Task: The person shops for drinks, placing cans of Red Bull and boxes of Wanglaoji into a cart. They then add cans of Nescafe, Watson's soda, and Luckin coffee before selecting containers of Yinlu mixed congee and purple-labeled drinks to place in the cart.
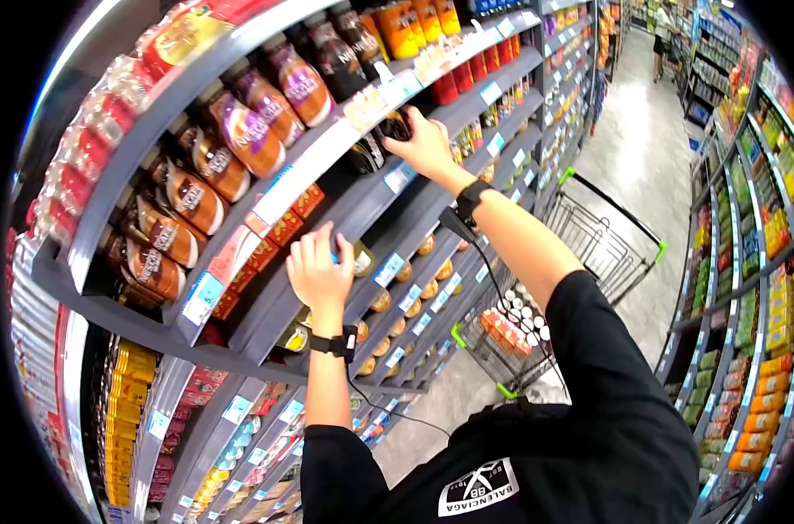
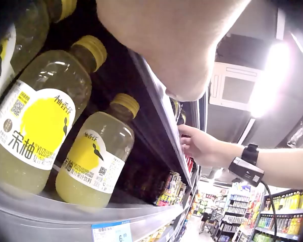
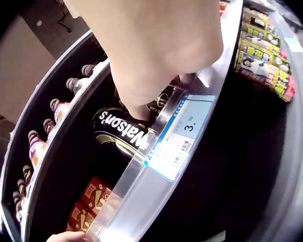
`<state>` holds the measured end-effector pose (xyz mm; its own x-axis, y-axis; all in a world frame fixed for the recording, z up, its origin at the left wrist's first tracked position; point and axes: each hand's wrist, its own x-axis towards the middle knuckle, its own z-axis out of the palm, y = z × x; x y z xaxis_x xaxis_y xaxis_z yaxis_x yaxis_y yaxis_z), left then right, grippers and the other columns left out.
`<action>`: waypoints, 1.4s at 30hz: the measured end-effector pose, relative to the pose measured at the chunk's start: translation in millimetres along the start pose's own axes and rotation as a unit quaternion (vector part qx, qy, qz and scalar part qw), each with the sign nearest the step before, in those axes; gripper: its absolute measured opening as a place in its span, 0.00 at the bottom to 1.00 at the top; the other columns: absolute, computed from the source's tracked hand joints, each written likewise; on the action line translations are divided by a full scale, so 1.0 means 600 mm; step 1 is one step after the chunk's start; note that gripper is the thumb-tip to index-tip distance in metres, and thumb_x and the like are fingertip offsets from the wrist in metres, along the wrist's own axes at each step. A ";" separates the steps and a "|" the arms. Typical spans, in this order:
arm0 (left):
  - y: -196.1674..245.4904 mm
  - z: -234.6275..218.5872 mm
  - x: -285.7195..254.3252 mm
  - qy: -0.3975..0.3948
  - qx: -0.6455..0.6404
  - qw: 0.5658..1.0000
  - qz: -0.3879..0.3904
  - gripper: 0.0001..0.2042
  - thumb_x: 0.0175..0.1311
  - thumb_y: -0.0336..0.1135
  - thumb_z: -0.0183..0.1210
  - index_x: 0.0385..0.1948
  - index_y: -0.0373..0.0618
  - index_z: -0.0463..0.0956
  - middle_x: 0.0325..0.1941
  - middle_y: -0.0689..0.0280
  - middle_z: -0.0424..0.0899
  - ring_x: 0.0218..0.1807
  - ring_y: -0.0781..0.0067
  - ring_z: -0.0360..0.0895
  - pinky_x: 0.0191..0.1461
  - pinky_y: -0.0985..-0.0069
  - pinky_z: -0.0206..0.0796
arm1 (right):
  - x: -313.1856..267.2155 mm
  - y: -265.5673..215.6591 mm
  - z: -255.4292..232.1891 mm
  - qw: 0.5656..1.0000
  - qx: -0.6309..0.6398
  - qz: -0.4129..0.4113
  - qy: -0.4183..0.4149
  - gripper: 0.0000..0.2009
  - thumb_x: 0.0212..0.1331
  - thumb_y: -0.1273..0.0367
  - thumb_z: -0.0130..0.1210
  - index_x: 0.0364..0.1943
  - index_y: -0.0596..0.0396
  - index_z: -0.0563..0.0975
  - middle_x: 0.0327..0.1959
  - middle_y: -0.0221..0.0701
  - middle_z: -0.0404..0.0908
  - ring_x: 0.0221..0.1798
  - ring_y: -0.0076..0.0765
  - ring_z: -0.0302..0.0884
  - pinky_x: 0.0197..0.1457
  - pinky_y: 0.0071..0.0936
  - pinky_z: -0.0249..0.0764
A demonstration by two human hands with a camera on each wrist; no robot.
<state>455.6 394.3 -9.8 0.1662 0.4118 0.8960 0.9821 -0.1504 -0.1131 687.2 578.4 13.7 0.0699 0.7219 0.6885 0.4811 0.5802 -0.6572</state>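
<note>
In the head view my right hand [image 1: 427, 150] reaches onto a shelf, thumb and fingers around a dark can [image 1: 397, 127]. Beside it stands a black can [image 1: 364, 155]. The right wrist view shows my right hand [image 3: 161, 55] over a black Watson's can [image 3: 123, 132], touching the dark can behind it; its fingertips are partly hidden. My left hand [image 1: 320, 269] is at a shelf edge lower left, fingers loosely extended, near a yellowish bottle [image 1: 362, 259]. In the left wrist view, my left hand [image 2: 171, 43] is above yellow-capped yuzu bottles [image 2: 93, 159].
Coffee bottles [image 1: 248, 135] fill the shelf at upper left, with red boxes [image 1: 285, 229] below them. A shopping cart [image 1: 602, 236] holding goods stands in the aisle. Stocked shelves [image 1: 746, 349] line the right side. A distant person [image 1: 663, 35] is at the aisle's far end.
</note>
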 end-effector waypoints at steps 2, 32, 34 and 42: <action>0.000 -0.002 0.002 0.000 0.002 1.000 0.002 0.11 0.59 0.38 0.66 0.43 0.54 0.84 0.38 0.69 0.81 0.42 0.64 0.78 0.43 0.66 0.67 | 0.003 -0.003 -0.003 1.000 0.004 0.012 -0.010 0.38 0.48 0.52 0.66 0.63 0.57 0.72 0.52 0.44 0.85 0.61 0.50 0.79 0.74 0.52 0.58; -0.001 0.001 0.002 0.029 0.000 0.999 0.022 0.12 0.58 0.36 0.66 0.44 0.56 0.85 0.37 0.71 0.81 0.40 0.65 0.78 0.41 0.66 0.66 | -0.054 0.023 -0.078 0.852 0.277 0.174 0.410 0.36 0.53 0.57 0.76 0.60 0.55 0.67 0.47 0.32 0.79 0.47 0.31 0.77 0.52 0.30 0.74; -0.005 0.006 0.000 0.020 0.008 0.999 0.030 0.13 0.58 0.36 0.66 0.45 0.57 0.84 0.39 0.72 0.82 0.39 0.65 0.78 0.39 0.66 0.67 | -0.111 0.080 -0.112 0.845 0.327 0.185 0.380 0.33 0.58 0.55 0.72 0.60 0.53 0.66 0.43 0.29 0.79 0.40 0.26 0.78 0.40 0.26 0.74; 0.004 0.004 0.002 -0.029 0.062 0.998 0.010 0.13 0.61 0.44 0.66 0.46 0.57 0.85 0.45 0.73 0.85 0.47 0.65 0.80 0.46 0.66 0.68 | -0.556 0.281 -0.233 0.912 -0.021 0.353 0.210 0.30 0.53 0.53 0.75 0.53 0.60 0.78 0.40 0.33 0.83 0.41 0.28 0.79 0.47 0.29 0.77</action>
<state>458.5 396.3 -10.2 0.1873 0.4613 0.8673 0.9813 -0.0486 -0.1861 867.2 382.9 -283.8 0.6992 0.6964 0.1616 0.2200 0.0056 -0.9755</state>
